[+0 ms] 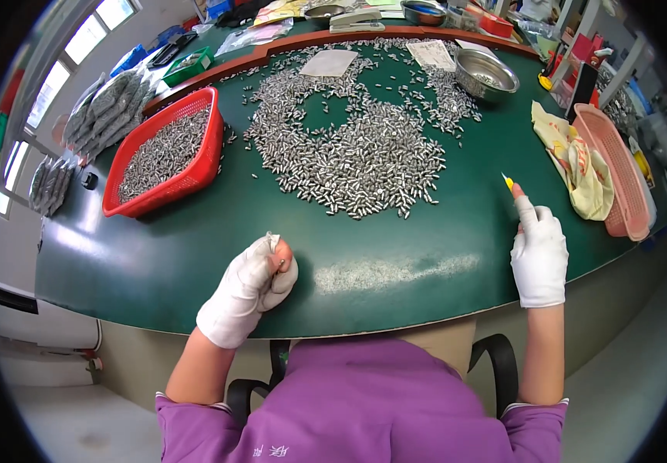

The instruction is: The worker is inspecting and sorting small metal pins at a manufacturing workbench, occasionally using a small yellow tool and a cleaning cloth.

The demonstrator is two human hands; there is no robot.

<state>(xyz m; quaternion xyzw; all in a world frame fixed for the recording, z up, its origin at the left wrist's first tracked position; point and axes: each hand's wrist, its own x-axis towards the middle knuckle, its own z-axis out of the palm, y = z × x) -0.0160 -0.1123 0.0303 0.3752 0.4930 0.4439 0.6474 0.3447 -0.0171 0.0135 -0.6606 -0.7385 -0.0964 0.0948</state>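
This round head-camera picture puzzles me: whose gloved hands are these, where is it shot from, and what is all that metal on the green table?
There is no machine: a camera on a person's head looks down at their own two hands. The left hand in a white glove pinches a small metal piece. The right hand in a white glove holds a small yellow-tipped tool. On the dark green table lies a heap of small silvery metal pieces, with a red plastic basket of more, a steel bowl and a pink basket.
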